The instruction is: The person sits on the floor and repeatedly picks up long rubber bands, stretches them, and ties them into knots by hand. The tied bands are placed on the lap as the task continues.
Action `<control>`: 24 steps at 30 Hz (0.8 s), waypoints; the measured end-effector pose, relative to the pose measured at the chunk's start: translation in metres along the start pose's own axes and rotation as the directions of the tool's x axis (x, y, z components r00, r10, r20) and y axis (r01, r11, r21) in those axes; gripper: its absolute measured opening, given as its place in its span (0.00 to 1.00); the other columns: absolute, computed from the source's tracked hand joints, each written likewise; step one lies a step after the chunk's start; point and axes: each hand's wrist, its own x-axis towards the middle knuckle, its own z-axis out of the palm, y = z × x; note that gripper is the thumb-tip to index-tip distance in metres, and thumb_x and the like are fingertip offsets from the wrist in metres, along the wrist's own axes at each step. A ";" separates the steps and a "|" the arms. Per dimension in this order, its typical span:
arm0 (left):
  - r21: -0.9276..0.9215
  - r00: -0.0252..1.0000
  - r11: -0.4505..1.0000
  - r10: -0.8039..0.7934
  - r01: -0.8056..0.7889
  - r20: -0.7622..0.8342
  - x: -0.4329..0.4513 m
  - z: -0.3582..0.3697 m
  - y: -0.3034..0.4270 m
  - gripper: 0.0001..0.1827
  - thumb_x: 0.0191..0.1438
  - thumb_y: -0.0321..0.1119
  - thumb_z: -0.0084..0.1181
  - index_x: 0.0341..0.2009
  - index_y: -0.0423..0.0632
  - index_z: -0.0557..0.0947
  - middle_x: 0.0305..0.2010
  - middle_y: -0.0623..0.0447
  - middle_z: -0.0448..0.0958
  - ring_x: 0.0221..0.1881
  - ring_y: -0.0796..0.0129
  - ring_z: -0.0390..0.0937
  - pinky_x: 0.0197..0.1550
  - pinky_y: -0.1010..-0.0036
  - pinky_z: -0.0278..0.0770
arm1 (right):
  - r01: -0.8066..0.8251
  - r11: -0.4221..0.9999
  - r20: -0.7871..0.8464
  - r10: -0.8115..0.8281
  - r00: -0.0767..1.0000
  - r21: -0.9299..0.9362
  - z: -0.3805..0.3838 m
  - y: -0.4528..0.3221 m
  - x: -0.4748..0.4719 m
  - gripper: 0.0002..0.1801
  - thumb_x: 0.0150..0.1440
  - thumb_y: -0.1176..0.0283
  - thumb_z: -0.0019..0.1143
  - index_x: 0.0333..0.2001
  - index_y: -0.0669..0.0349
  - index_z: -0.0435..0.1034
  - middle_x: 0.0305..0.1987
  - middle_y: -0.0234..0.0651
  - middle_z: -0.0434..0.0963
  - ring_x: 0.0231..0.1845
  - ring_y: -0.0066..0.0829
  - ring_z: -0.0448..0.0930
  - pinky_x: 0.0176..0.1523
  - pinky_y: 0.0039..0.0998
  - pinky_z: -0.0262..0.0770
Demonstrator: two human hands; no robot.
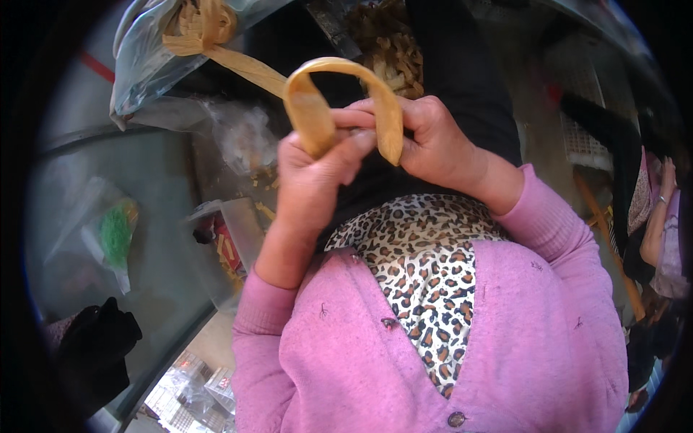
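Observation:
A long flat tan strip curves up in a loop between my two hands. My left hand grips one side of the loop near its base, thumb pointing right. At the loop's other side, my right hand pinches the strip, with its end showing beside the fingers. The fingertips of both hands meet below the arch, and some are hidden. From the loop the strip runs up and left to a bundle of the same material in a clear plastic bag.
Tan strips lie in a pile beyond my hands. A translucent container stands left of my left forearm. Farther left, a plastic bag holds green shredded material. White plastic crates are at right, near another person's arm.

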 end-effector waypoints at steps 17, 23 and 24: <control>0.081 0.994 0.994 -0.074 0.068 0.074 0.035 0.010 -0.013 0.09 0.55 0.27 0.68 0.39 0.40 0.82 0.27 0.64 0.76 0.27 0.82 0.72 0.30 0.83 0.70 | 0.069 0.991 -0.235 -0.094 0.967 -0.112 -0.014 0.024 0.019 0.15 0.62 0.72 0.60 0.51 0.68 0.75 0.44 0.40 0.84 0.44 0.29 0.85 0.51 0.27 0.80; 0.754 0.937 0.565 0.284 -0.336 0.205 0.048 -0.006 -0.011 0.09 0.48 0.23 0.67 0.34 0.42 0.80 0.22 0.52 0.78 0.22 0.73 0.78 0.26 0.76 0.73 | 0.107 0.792 -0.046 -0.167 0.985 -0.601 -0.035 0.007 0.027 0.07 0.57 0.75 0.61 0.40 0.62 0.80 0.31 0.35 0.85 0.32 0.32 0.86 0.35 0.24 0.78; 0.813 0.936 0.488 0.297 -0.318 0.189 0.050 -0.006 -0.009 0.12 0.44 0.19 0.64 0.34 0.43 0.79 0.24 0.46 0.78 0.25 0.68 0.80 0.27 0.75 0.74 | 0.079 0.820 -0.060 -0.137 0.989 -0.567 -0.035 0.014 0.023 0.09 0.59 0.75 0.60 0.43 0.63 0.79 0.35 0.35 0.86 0.33 0.26 0.86 0.36 0.23 0.78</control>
